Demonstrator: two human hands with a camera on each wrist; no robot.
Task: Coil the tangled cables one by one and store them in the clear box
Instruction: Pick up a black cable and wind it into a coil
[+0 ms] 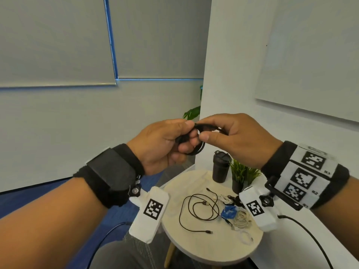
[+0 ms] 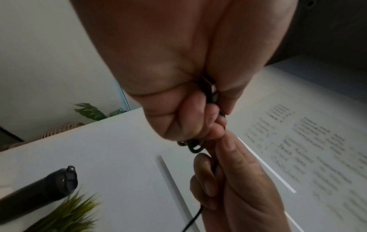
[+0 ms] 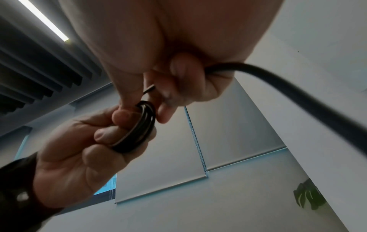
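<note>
A black cable wound into a small coil is held up in the air between both hands, well above the table. My left hand grips the coil, with the fingers curled through the loops; the same coil shows clearly in the right wrist view. My right hand pinches a strand at the top of the coil between thumb and forefinger. In the left wrist view the cable sits between the two hands' fingertips. More cables lie tangled on the round table. No clear box is in view.
On the table lie a loose black cable, a blue bundle and white cables. A black tumbler and a small green plant stand at its far edge by the white wall. My knee is under the left arm.
</note>
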